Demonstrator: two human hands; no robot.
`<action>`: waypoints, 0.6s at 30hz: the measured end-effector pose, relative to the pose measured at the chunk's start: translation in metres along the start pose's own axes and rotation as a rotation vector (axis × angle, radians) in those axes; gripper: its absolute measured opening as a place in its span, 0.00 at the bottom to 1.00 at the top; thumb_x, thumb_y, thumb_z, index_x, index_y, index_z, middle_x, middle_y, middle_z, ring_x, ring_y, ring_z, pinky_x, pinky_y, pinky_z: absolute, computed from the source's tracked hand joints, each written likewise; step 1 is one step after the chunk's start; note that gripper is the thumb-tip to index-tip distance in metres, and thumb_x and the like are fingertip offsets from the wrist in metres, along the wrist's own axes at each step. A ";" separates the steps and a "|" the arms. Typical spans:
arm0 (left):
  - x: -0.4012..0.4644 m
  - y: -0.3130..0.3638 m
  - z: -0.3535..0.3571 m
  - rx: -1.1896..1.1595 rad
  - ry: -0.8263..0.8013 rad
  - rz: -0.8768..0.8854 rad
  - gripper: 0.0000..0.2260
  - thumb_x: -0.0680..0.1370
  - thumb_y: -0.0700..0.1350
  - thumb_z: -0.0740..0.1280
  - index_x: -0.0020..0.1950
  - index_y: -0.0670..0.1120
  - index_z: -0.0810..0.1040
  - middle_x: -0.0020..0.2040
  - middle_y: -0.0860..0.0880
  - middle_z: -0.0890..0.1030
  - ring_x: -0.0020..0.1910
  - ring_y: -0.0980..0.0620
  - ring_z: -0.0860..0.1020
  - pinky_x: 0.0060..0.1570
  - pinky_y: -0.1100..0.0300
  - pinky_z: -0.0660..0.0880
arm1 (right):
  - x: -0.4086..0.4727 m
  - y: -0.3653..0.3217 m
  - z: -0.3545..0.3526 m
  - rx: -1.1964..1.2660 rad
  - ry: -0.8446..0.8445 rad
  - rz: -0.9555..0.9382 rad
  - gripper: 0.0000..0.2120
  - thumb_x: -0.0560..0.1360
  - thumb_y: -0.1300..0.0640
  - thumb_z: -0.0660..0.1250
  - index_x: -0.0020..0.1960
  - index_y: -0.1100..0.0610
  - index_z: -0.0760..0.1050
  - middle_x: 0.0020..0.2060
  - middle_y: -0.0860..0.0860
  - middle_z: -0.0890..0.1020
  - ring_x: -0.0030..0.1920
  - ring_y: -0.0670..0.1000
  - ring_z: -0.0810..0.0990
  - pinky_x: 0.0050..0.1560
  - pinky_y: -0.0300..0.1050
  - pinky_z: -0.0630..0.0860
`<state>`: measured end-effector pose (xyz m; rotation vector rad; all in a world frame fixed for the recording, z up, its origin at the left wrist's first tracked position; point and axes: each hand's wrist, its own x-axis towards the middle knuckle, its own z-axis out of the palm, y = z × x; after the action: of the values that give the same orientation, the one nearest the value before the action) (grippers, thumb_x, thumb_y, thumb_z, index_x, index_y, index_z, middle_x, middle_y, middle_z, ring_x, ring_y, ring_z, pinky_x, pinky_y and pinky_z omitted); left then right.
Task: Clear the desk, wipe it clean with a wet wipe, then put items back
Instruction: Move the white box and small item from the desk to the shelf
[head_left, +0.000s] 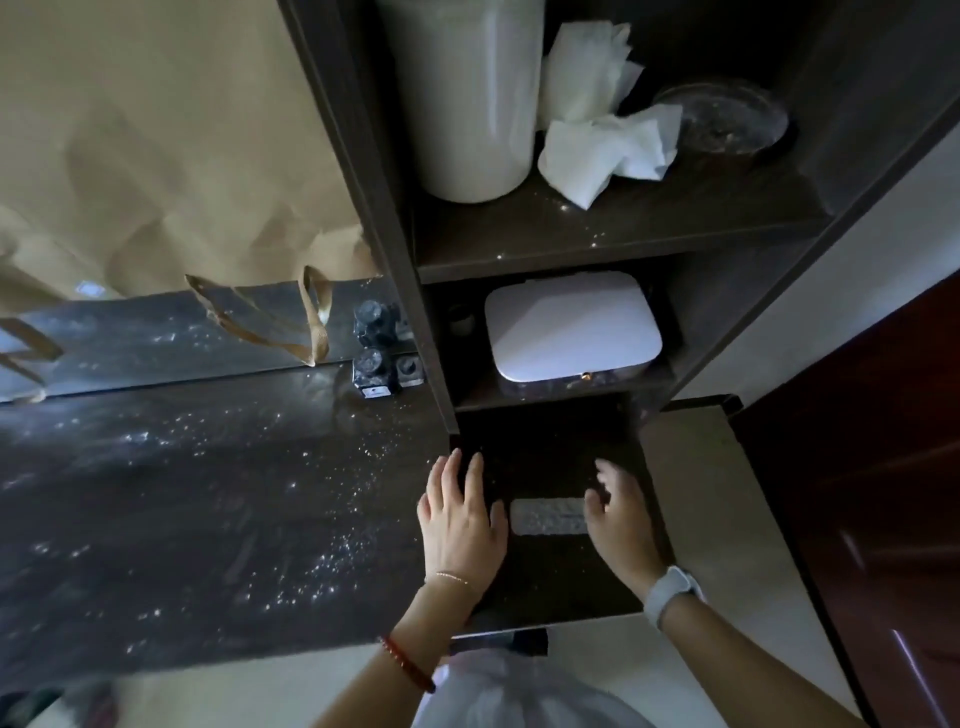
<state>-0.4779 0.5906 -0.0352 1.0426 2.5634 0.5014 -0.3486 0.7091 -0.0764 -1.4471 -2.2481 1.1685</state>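
A dark glossy desk (208, 519) speckled with bright spots fills the lower left and runs under a shelf unit. My left hand (460, 525) lies flat on the desk with its fingers apart. My right hand (621, 519) hovers beside it, fingers spread and slightly curled. Between them on the desk lies a small grey textured rectangle (548, 516), which neither hand grips. A white lidded box (571, 325) sits on the lower shelf. Crumpled white tissues (602, 140) lie on the upper shelf.
A tall white cylinder (467, 98) and a clear glass dish (722, 119) stand on the upper shelf. Dark small bottles (376, 364) sit by a mirror strip, with a brown paper bag (156, 130) behind. A white plastic bag (514, 691) hangs below the desk's edge.
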 end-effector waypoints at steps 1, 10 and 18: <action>-0.004 -0.009 0.003 0.083 -0.083 -0.054 0.26 0.73 0.53 0.55 0.69 0.44 0.64 0.70 0.40 0.67 0.69 0.39 0.64 0.61 0.41 0.69 | -0.004 0.015 0.011 -0.119 -0.184 0.009 0.22 0.76 0.62 0.62 0.69 0.61 0.63 0.65 0.60 0.70 0.65 0.57 0.69 0.62 0.46 0.67; -0.012 -0.053 0.019 0.209 -0.205 -0.077 0.25 0.79 0.52 0.54 0.74 0.52 0.48 0.77 0.49 0.48 0.75 0.48 0.45 0.71 0.48 0.48 | 0.022 0.058 0.063 -0.794 -0.568 -0.088 0.34 0.75 0.54 0.62 0.74 0.50 0.47 0.74 0.56 0.50 0.72 0.60 0.50 0.70 0.59 0.54; -0.010 -0.054 0.020 0.287 -0.189 -0.088 0.24 0.72 0.54 0.54 0.66 0.50 0.68 0.66 0.46 0.74 0.64 0.43 0.73 0.55 0.45 0.73 | 0.037 0.063 0.075 -0.955 -0.482 -0.183 0.23 0.77 0.58 0.58 0.70 0.59 0.56 0.64 0.55 0.66 0.63 0.57 0.66 0.59 0.53 0.69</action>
<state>-0.4957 0.5513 -0.0747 1.0070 2.5437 0.0095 -0.3678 0.7154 -0.1793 -1.2059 -3.4652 0.3680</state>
